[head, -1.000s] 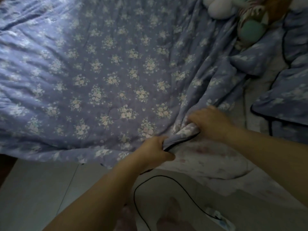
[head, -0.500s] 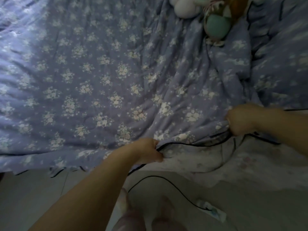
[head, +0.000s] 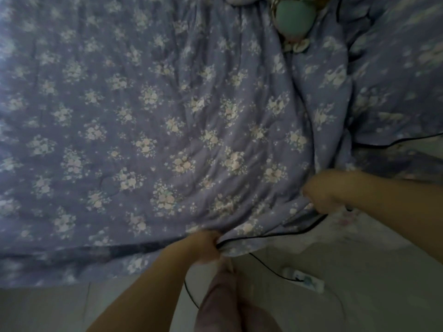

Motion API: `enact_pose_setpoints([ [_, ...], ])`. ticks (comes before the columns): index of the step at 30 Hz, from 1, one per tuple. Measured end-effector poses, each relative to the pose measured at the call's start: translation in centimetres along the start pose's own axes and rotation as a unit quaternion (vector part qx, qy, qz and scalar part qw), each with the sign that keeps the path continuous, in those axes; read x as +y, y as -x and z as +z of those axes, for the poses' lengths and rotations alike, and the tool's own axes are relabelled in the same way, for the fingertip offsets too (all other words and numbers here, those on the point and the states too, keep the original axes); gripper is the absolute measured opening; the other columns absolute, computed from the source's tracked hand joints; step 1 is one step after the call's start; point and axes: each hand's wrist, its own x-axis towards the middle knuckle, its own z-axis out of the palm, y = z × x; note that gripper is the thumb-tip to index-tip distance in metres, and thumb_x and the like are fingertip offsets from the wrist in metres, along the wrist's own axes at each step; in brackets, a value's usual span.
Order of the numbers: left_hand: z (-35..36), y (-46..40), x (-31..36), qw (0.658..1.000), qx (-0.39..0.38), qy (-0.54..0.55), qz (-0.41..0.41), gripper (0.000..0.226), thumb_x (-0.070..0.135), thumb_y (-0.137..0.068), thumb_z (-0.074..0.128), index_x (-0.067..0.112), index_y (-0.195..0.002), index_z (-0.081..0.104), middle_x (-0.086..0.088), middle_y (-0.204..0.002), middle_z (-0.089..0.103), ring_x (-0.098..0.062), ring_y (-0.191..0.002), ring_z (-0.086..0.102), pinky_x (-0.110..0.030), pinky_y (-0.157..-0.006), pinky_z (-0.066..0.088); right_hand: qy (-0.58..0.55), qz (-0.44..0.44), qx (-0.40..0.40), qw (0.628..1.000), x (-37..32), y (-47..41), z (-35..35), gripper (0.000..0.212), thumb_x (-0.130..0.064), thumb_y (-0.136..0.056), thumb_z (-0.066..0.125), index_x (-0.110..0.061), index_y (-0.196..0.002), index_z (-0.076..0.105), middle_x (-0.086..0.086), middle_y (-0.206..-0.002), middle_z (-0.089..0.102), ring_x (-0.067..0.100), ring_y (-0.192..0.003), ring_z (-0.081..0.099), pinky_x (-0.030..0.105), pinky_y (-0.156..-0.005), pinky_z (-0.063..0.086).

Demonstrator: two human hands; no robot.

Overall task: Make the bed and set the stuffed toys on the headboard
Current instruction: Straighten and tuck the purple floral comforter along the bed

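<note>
While both fists clench, left hand (head: 206,245) and right hand (head: 321,192) pinch quilt (head: 148,121) edge.

The quilt (head: 167,116) was lavender-blue, printed all over with small white and pale pink flower clusters, and edged in dark piping. A stuffed toy (head: 295,19) showed mint green. The sheet (head: 354,226) was whitish with faint pink flowers.
</note>
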Motion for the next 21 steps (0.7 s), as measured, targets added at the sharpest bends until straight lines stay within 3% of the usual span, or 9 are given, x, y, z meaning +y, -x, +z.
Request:
enact_pose_setpoints([
  [3,-1.5,-0.5,-0.4,0.997,0.018,0.073,0.004,0.05,0.021,-0.089,0.058,0.02,-0.136,0.041,-0.007,-0.137,0.048,-0.024,-0.123,0.048,-0.032,-0.102,0.041,-0.066,-0.037,0.041,0.996,-0.7,-0.8,-0.4,0.014,-0.029,-0.089,0.054,-0.02,-0.1,0.054,0.0,-0.098,0.058,0.017,-0.082,0.052,0.026,-0.067,0.045],
  [5,-3.3,-0.7,0.1,0.991,0.05,0.123,0.028,0.06,0.025,-0.086,0.065,0.026,-0.139,0.038,-0.002,-0.138,0.048,-0.022,-0.125,0.048,-0.035,-0.105,0.041,-0.129,-0.058,0.05,0.989,-1.0,-0.7,-1.8,0.015,-0.026,-0.089,0.056,-0.02,-0.103,0.052,-0.001,-0.092,0.056,0.015,-0.077,0.05,0.025,-0.061,0.041],
  [7,-5.3,-1.0,1.6,0.981,0.079,0.16,0.082,0.066,0.028,-0.084,0.068,0.027,-0.142,0.036,0.0,-0.139,0.047,-0.019,-0.126,0.047,-0.031,-0.107,0.037,-0.185,-0.081,0.068,0.977,-1.0,-0.3,-3.6,0.025,-0.025,-0.09,0.056,-0.018,-0.114,0.055,0.002,-0.102,0.06,0.017,-0.081,0.055,0.029,-0.068,0.047],
  [10,-7.0,-1.6,5.2,0.965,0.094,0.194,0.151,0.069,0.03,-0.082,0.071,0.026,-0.141,0.037,0.001,-0.139,0.047,-0.018,-0.125,0.047,-0.03,-0.102,0.04,-0.232,-0.105,0.103,0.962,-0.9,0.0,-5.9,0.028,-0.032,-0.089,0.06,-0.02,-0.114,0.059,0.004,-0.107,0.063,0.023,-0.094,0.06,0.036,-0.081,0.05],
  [13,-7.3,-2.3,8.2,0.969,0.119,0.132,0.168,0.058,0.028,-0.086,0.066,0.017,-0.137,0.04,-0.004,-0.134,0.05,-0.022,-0.119,0.05,-0.029,-0.088,0.042,-0.24,-0.124,0.106,0.957,-0.5,0.5,-7.2,0.031,-0.043,-0.083,0.066,-0.024,-0.107,0.062,0.003,-0.103,0.065,0.021,-0.09,0.061,0.04,-0.082,0.051],
  [15,-7.1,-2.4,9.1,0.975,0.131,0.064,0.165,0.044,0.023,-0.091,0.058,0.009,-0.131,0.048,-0.012,-0.126,0.056,-0.028,-0.114,0.053,-0.033,-0.086,0.043,-0.169,-0.088,0.061,0.98,0.1,0.8,-7.2,0.048,-0.055,-0.08,0.064,-0.022,-0.114,0.058,0.002,-0.11,0.063,0.02,-0.094,0.059,0.039,-0.082,0.049],
  [18,-6.7,-2.0,9.8,0.983,0.087,0.02,0.163,0.036,0.022,-0.093,0.053,0.006,-0.124,0.051,-0.015,-0.123,0.057,-0.03,-0.113,0.053,-0.027,-0.075,0.037,0.008,0.017,-0.074,0.997,0.8,1.1,-6.7,0.079,-0.072,-0.077,0.053,-0.018,-0.135,0.046,0.001,-0.129,0.053,0.022,-0.109,0.05,0.033,-0.093,0.037],
  [21,-7.2,-1.1,10.6,0.988,0.028,0.006,0.152,0.037,0.027,-0.095,0.049,0.008,-0.127,0.046,-0.011,-0.134,0.051,-0.031,-0.123,0.048,-0.032,-0.091,0.04,-0.05,0.013,-0.161,0.986,1.0,1.0,-5.6,0.08,-0.067,-0.079,0.057,-0.012,-0.136,0.047,0.003,-0.129,0.052,0.023,-0.111,0.05,0.035,-0.101,0.041],
])
